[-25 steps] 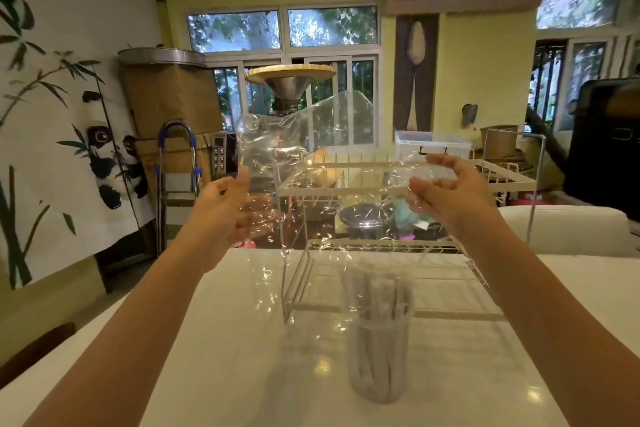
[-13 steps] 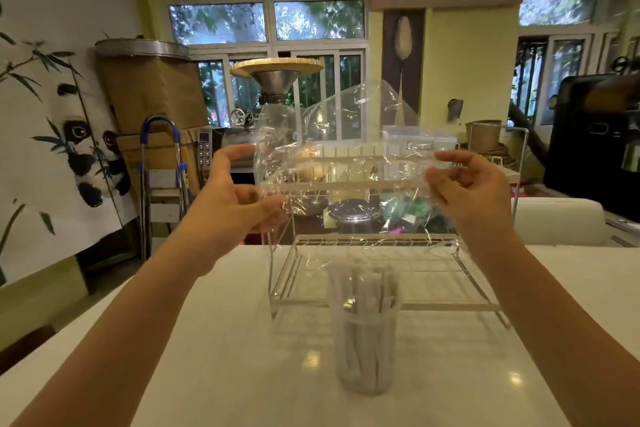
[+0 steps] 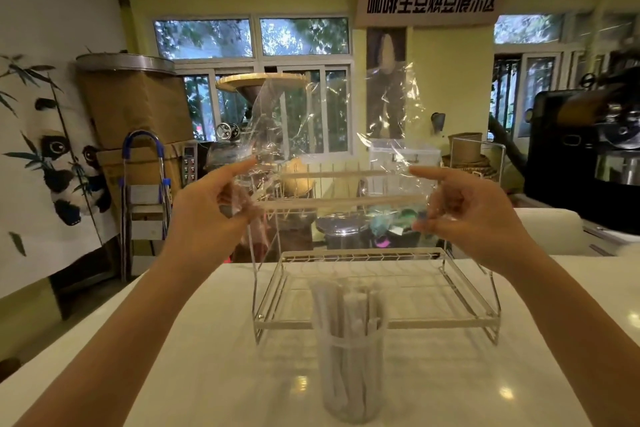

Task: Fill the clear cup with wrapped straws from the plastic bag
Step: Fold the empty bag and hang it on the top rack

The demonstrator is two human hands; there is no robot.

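A clear cup point(image 3: 349, 371) stands on the white table near its front middle, packed with several white wrapped straws point(image 3: 346, 308) standing upright. Above it, at chest height, I hold a crinkled clear plastic bag point(image 3: 329, 121) stretched between both hands. My left hand point(image 3: 211, 215) pinches the bag's left edge and my right hand point(image 3: 464, 211) pinches its right edge. The bag looks empty and stands up above my fingers; whether any straw lies inside it is hard to tell against the rack behind.
A white wire dish rack point(image 3: 377, 288) stands on the white table point(image 3: 194, 357) just behind the cup. Beyond the table are a step ladder point(image 3: 145, 198), a cardboard-wrapped drum point(image 3: 135, 104), and a black roasting machine point(image 3: 585, 156) at the right.
Both hands have closed on the bag's edges and drawn it taut and higher. The view has tilted slightly; the cup has not moved.
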